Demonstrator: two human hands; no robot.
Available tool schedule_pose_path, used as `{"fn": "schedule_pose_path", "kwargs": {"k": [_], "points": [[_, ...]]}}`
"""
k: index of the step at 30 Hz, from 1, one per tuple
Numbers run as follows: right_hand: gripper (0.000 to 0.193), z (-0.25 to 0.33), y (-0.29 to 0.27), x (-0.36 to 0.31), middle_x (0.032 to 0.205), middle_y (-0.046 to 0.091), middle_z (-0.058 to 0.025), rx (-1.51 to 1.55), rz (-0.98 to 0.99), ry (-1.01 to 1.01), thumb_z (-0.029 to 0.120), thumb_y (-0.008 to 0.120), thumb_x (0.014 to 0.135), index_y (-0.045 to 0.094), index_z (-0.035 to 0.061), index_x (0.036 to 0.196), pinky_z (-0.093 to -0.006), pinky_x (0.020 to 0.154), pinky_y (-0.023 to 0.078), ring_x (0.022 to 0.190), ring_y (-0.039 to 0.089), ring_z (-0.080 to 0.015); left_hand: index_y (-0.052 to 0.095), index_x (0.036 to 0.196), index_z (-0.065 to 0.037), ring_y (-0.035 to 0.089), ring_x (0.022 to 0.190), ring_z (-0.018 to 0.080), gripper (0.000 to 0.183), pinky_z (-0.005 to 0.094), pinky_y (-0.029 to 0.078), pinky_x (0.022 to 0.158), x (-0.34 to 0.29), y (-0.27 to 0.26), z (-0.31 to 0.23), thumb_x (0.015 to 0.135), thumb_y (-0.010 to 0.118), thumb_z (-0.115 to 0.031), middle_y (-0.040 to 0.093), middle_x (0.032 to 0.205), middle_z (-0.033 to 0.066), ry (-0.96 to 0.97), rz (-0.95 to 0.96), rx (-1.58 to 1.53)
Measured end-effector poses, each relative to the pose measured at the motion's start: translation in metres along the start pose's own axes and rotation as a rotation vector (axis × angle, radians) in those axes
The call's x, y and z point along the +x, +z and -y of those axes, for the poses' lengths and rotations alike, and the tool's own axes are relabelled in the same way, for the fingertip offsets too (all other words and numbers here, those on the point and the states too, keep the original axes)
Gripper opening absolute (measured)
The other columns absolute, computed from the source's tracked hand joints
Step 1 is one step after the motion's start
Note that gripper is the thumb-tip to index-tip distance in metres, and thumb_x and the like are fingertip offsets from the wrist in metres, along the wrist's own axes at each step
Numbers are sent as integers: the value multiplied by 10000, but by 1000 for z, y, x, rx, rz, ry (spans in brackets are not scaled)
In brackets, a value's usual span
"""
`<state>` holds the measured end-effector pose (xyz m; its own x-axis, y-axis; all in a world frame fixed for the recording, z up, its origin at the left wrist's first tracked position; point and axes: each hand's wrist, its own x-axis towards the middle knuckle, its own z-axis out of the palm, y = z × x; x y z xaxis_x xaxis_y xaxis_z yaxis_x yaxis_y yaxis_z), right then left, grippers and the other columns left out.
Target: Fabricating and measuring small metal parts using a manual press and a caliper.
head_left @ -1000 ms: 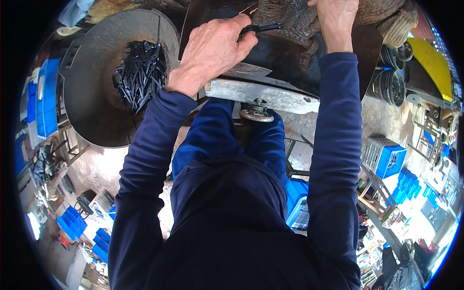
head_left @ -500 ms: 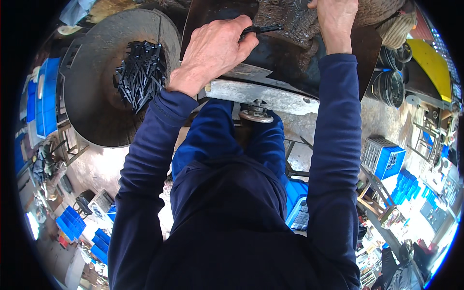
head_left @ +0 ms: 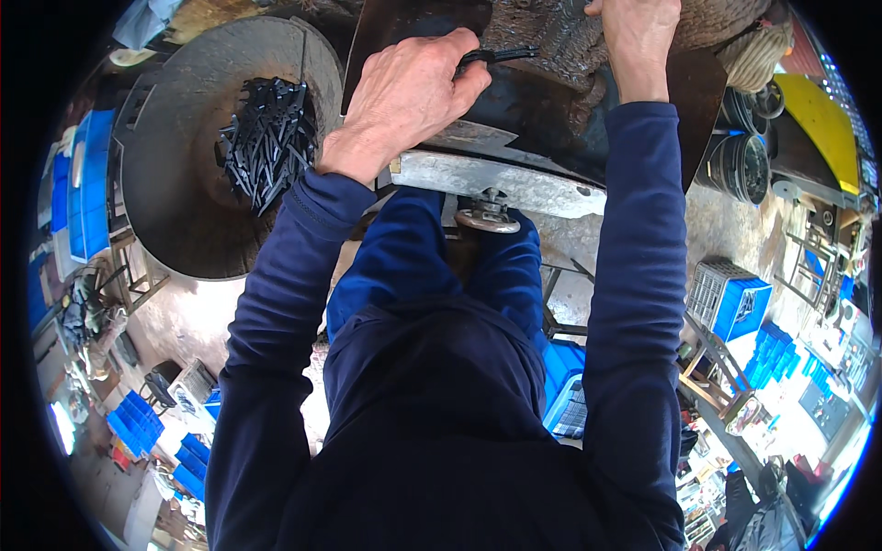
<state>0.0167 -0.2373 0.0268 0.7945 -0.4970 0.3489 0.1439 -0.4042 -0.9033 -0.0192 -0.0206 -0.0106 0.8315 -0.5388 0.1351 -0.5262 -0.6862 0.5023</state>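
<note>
My left hand (head_left: 413, 92) is closed, pinching a few thin dark metal strips (head_left: 514, 54) between thumb and fingers. Their free ends point right, over a dark, stained machine bed (head_left: 547, 101). My right hand (head_left: 640, 41) reaches up to the top edge of the view, beside a rough brown, crusted part of the machine (head_left: 574, 55). Its fingers are cut off by the frame, so I cannot see what they hold. Left of my left wrist, a heap of similar dark strips (head_left: 266, 142) lies in a big round metal pan (head_left: 175, 220).
A pale metal beam (head_left: 533, 182) with a small handwheel (head_left: 487, 219) runs across in front of my legs. Dark round tubs (head_left: 740, 170) stand at the right, near a yellow panel (head_left: 827, 129). Blue crates (head_left: 740, 308) and a wooden stool (head_left: 712, 376) are on the floor.
</note>
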Motion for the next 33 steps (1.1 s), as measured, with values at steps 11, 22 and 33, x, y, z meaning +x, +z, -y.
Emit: {"fn": "schedule_pose_path", "kwargs": {"k": [11, 22, 33], "points": [[328, -1, 2, -3, 872, 661, -62, 0, 5, -8, 320, 615, 1012, 598, 33, 1171, -248, 451, 444, 538, 544, -109, 664, 1035, -101, 584, 510, 277, 199, 399, 481, 531, -2, 10, 12, 957, 622, -279, 552, 550, 107, 108, -127, 21], [268, -11, 2, -2, 893, 662, -50, 43, 22, -44, 296, 609, 1018, 601, 53, 1132, -234, 472, 446, 600, 555, -96, 663, 1037, -86, 576, 501, 277, 209, 395, 479, 527, -2, 11, 13, 958, 622, -275, 551, 550, 113, 113, -117, 6], [272, -6, 2, -4, 877, 658, -48, 32, 22, -19, 294, 615, 1014, 599, 49, 1132, -237, 464, 449, 609, 564, -99, 632, 971, -60, 685, 764, 394, 222, 493, 552, 697, -1, 0, 3, 931, 608, -276, 690, 760, 177, 3, -4, -1]]}}
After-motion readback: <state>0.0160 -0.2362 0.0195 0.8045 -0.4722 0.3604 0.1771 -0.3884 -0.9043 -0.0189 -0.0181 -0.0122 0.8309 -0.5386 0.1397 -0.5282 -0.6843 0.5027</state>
